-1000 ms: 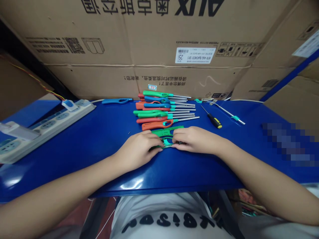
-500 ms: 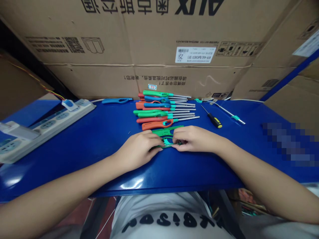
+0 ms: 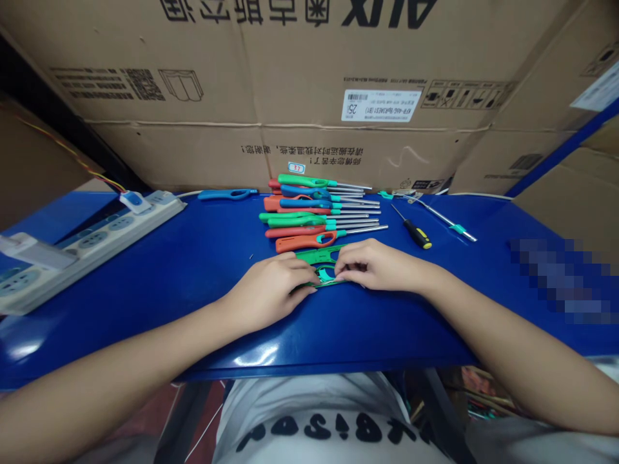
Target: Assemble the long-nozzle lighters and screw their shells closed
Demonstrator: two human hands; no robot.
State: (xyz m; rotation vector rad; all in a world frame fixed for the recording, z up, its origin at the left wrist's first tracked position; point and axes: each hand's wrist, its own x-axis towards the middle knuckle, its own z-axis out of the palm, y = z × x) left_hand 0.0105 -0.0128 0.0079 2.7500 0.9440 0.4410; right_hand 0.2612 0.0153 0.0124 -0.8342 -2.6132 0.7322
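Low over the blue table, my left hand is closed on the left end of an opened green lighter casing, which has a teal trigger piece inside. Its fingers hide much of that end. My right hand pinches at the casing's right end, with fingertips together; any small part between them is too small to make out. Just behind lies the other green casing half, partly covered by both hands. Beyond it, several long-necked lighters in orange, red, green and blue lie in a row, metal tubes pointing right.
A black and yellow screwdriver lies right of the lighters, near a loose metal tube with teal parts. A blue casing lies back left. A white power strip runs along the left. A large cardboard box stands behind.
My right hand has shifted very slightly at the casing's right end, its fingers lifting a little. My left hand stays where it was.
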